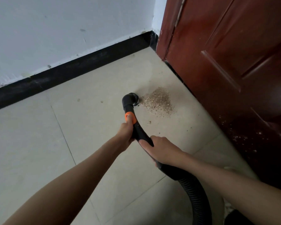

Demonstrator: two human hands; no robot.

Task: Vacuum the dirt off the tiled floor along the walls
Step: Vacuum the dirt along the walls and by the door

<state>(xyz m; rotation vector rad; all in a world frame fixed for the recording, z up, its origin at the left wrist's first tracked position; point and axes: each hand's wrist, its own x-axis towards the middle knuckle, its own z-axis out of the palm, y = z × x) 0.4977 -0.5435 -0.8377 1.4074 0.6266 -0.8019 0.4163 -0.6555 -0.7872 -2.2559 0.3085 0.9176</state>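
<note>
The dirt pile (pixel 158 101), a spread of tan crumbs, lies on the tiled floor (pixel 91 88) just beside the lower edge of the dark red wooden door (pixel 234 62). A few loose crumbs sit apart from the pile on the side nearer the person, and pale specks cling to the door's bottom panel.

The black vacuum nozzle (pixel 133 99) rests at the edge of the pile that faces away from the door, its curved mouth touching or almost touching the crumbs. Behind the nozzle the rigid black tube (pixel 139 129) carries an orange collar (pixel 130 117) and bends back toward the person, where it joins a ribbed black hose (pixel 194 190) that runs out of view at the bottom.

The left hand (pixel 125 135) is wrapped around the tube just behind the orange collar, thumb pressed against the collar. The right hand (pixel 162 150) grasps the tube farther from the pile, fingers curled over the top where tube meets hose.

Beyond the pile, away from the person, a black skirting board (pixel 68 73) runs under a white wall (pixel 63 30) and meets the door frame in the corner.
</note>
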